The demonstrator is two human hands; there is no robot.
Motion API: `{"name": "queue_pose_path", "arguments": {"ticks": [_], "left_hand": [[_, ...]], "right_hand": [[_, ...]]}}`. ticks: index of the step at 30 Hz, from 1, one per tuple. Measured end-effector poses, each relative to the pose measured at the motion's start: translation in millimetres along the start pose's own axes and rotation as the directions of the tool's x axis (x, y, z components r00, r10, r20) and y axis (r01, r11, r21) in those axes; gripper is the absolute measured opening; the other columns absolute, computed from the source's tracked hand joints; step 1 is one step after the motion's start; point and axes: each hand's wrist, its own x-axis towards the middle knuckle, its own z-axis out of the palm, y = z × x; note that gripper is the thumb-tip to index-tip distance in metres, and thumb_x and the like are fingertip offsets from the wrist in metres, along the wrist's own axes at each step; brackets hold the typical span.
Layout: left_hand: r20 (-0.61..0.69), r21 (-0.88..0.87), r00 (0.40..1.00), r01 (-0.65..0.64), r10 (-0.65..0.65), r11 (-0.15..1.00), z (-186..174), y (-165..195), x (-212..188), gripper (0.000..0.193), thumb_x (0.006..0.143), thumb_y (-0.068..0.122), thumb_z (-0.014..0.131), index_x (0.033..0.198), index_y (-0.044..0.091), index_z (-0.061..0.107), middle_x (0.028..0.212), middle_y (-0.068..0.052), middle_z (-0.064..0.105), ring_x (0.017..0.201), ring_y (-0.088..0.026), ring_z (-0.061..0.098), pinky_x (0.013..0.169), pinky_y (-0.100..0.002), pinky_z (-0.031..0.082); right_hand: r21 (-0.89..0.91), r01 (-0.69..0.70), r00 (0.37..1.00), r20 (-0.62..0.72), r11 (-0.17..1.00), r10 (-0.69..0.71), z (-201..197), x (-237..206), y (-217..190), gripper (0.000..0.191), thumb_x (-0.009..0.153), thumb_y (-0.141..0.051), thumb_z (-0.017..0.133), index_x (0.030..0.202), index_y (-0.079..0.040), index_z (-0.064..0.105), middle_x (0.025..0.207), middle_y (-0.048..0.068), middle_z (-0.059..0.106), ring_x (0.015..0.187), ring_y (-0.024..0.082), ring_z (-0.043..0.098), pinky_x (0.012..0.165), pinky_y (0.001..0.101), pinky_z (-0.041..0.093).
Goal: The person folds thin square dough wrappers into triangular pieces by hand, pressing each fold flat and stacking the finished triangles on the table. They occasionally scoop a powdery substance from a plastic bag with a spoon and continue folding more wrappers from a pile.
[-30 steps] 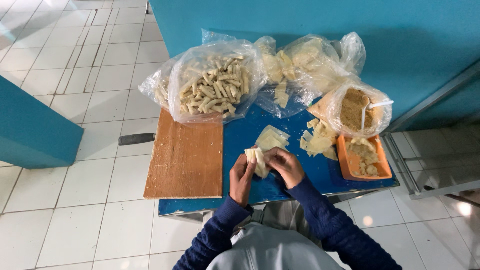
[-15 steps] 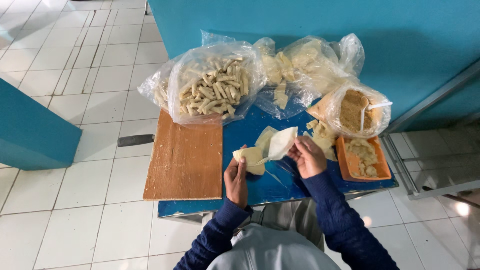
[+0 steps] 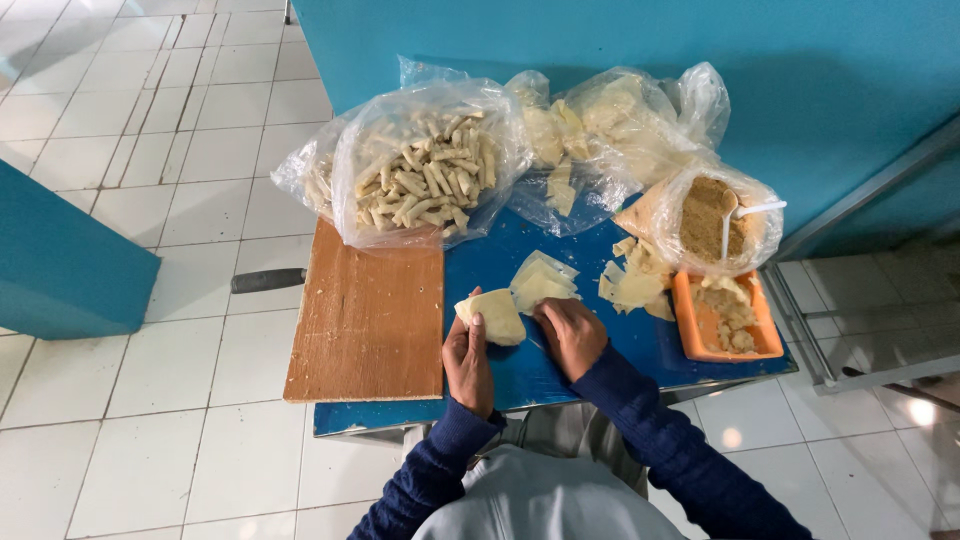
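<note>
White floor tiles and a teal wall surround a blue table (image 3: 590,365). A pale dough sheet (image 3: 495,315) is pinched in the left hand (image 3: 467,355), raised just above the tabletop, seemingly for folding. The right hand (image 3: 570,335) rests curled and empty beside a small wrapper stack (image 3: 543,283). Finished rolls fill a clear bag (image 3: 425,180) behind a wooden board (image 3: 368,320), kept within reach.

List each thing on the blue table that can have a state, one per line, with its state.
Pale wrapper sheet: flat, held in left hand.
Right hand: resting on wrapper stack.
Bag of rolls: open, full.
Crumb bag: open, white spoon inside.
Orange tray: partly filled.
Wooden board: bare.
</note>
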Motion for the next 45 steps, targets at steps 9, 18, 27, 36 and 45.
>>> {"name": "queue_pose_path", "arguments": {"ticks": [9, 18, 27, 36, 45], "left_hand": [[0.004, -0.002, 1.000, 0.012, -0.012, 1.000, 2.3, 6.3, -1.9, 0.053, 0.107, 0.030, 0.051, 0.142, -0.009, 0.052, 0.149, -0.014, 0.055, 0.126, -0.017, 0.057, 0.106, -0.032, 0.047], [0.010, -0.015, 1.000, 0.021, -0.021, 1.000, 1.1, 4.4, -2.1, 0.053, 0.107, 0.032, 0.052, 0.142, -0.008, 0.053, 0.139, -0.012, 0.061, 0.114, -0.014, 0.062, 0.096, -0.032, 0.053], [0.009, -0.005, 1.000, 0.018, -0.018, 1.000, 0.0, 2.3, -0.5, 0.051, 0.107, 0.030, 0.053, 0.140, -0.008, 0.055, 0.142, -0.013, 0.060, 0.117, -0.016, 0.061, 0.099, -0.032, 0.051], [0.011, -0.003, 1.000, 0.023, -0.023, 1.000, 1.8, 6.2, -1.1, 0.052, 0.106, 0.031, 0.053, 0.141, -0.008, 0.054, 0.138, -0.013, 0.062, 0.116, -0.015, 0.061, 0.099, -0.032, 0.052], [0.025, 0.009, 1.000, 0.018, -0.019, 1.000, 2.3, 8.8, -2.0, 0.055, 0.107, 0.032, 0.052, 0.146, -0.006, 0.052, 0.128, -0.014, 0.066, 0.111, -0.015, 0.062, 0.097, -0.031, 0.052]], "right_hand": [[-0.020, 0.021, 0.999, -0.028, 1.000, -0.021, 1.0, -1.7, -3.4, 0.010, 0.092, -0.011, 0.072, 0.101, -0.009, 0.069, 0.098, 0.008, 0.074, 0.090, 0.029, 0.070, 0.075, 0.0397, 0.056], [-0.026, -0.093, 0.993, 0.066, 0.995, 0.095, 8.3, 55.6, 51.0, 0.013, 0.085, -0.007, 0.075, 0.095, -0.013, 0.072, 0.087, 0.006, 0.063, 0.087, 0.028, 0.066, 0.074, 0.0397, 0.052], [0.066, -0.095, 0.989, 0.122, 0.993, 0.086, 18.2, 66.0, 57.0, 0.011, 0.084, -0.007, 0.075, 0.084, -0.013, 0.065, 0.081, 0.004, 0.060, 0.081, 0.025, 0.061, 0.072, 0.0395, 0.050], [0.066, -0.005, 0.999, 0.048, 0.998, 0.002, 24.2, 75.9, 55.8, 0.014, 0.083, -0.006, 0.073, 0.080, -0.011, 0.060, 0.080, 0.004, 0.062, 0.085, 0.027, 0.060, 0.074, 0.0410, 0.050], [0.226, -0.237, 0.950, 0.258, 0.945, 0.177, 10.3, 57.6, 51.3, 0.017, 0.082, -0.007, 0.075, 0.096, -0.011, 0.067, 0.090, 0.005, 0.064, 0.074, 0.019, 0.067, 0.067, 0.0319, 0.054]]}}
